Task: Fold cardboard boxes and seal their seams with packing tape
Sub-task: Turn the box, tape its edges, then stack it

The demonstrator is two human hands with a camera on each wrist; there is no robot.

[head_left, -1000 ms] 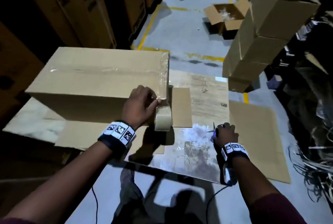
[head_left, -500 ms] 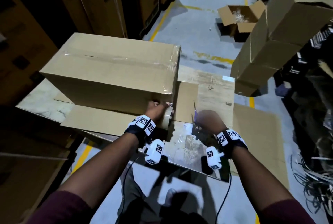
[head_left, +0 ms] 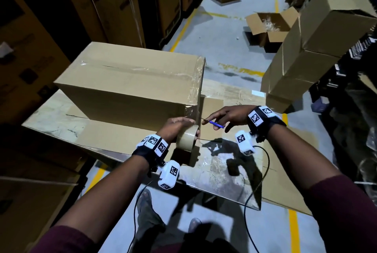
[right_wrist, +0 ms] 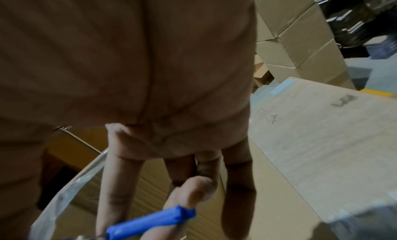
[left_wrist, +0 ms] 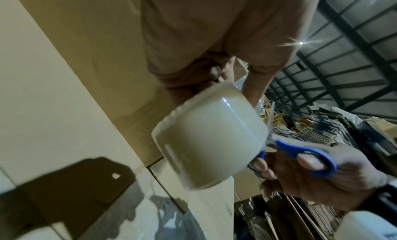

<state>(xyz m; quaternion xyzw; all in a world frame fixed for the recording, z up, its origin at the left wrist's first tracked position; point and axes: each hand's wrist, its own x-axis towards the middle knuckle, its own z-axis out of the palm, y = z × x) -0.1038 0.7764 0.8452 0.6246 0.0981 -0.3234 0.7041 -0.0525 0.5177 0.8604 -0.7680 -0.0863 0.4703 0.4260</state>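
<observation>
A closed cardboard box [head_left: 130,81] with clear tape along its top seam and down its right end stands on the worktable [head_left: 224,171]. My left hand [head_left: 179,128] grips a roll of packing tape [head_left: 187,137] [left_wrist: 211,138] just below the box's near right corner. A strip of tape runs from the roll up to that corner. My right hand [head_left: 226,116] holds blue-handled scissors [head_left: 214,124] [left_wrist: 305,157] [right_wrist: 148,221], fingers through the loops, with the blades pointing at the strip beside the roll.
Flat cardboard sheets [head_left: 114,136] lie under the box and over the table's right side. A stack of sealed boxes [head_left: 318,53] leans at the right, an open box [head_left: 269,26] sits on the floor behind. Tall cartons [head_left: 106,4] line the left.
My right hand lifted the scissors off the table and brought them left to the tape strip. My left hand drew the roll down from the box's corner.
</observation>
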